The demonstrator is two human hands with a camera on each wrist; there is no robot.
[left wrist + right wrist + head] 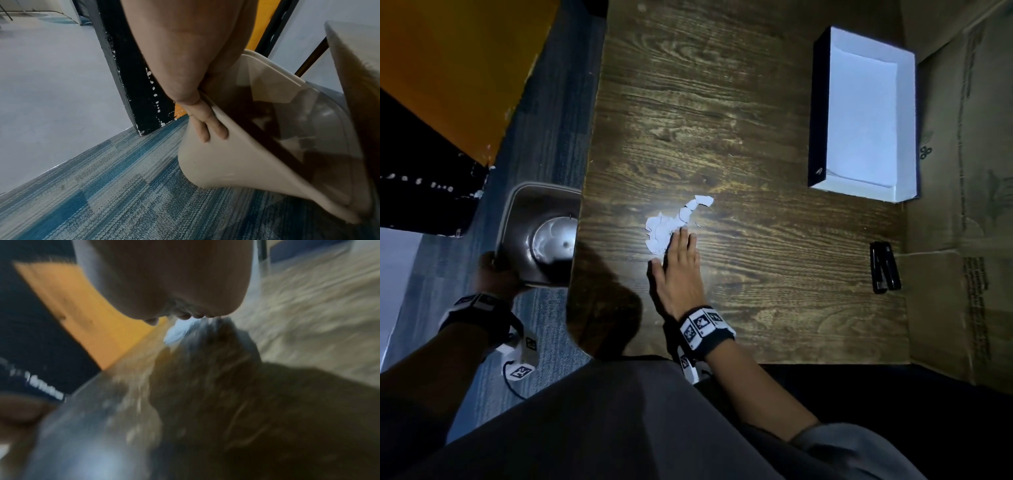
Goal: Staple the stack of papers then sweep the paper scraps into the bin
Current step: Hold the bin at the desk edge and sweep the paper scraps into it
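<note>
White paper scraps (671, 222) lie in a small heap near the middle of the wooden table (739, 102). My right hand (677, 267) lies flat on the table with straight fingers, its fingertips touching the near side of the scraps (176, 331). My left hand (493, 274) grips the rim of a beige bin (541, 233), held tilted just below the table's left edge. In the left wrist view its fingers (205, 128) curl over the bin wall (226, 162). The stack of white papers (866, 123) lies in a dark box at the far right. A black stapler (885, 267) lies at the right edge.
Brown cardboard (962, 205) covers the area right of the table. Blue patterned carpet (102, 194) lies under the bin, and an orange and black panel (448, 68) stands to the left. My lap in grey trousers (619, 428) fills the foreground.
</note>
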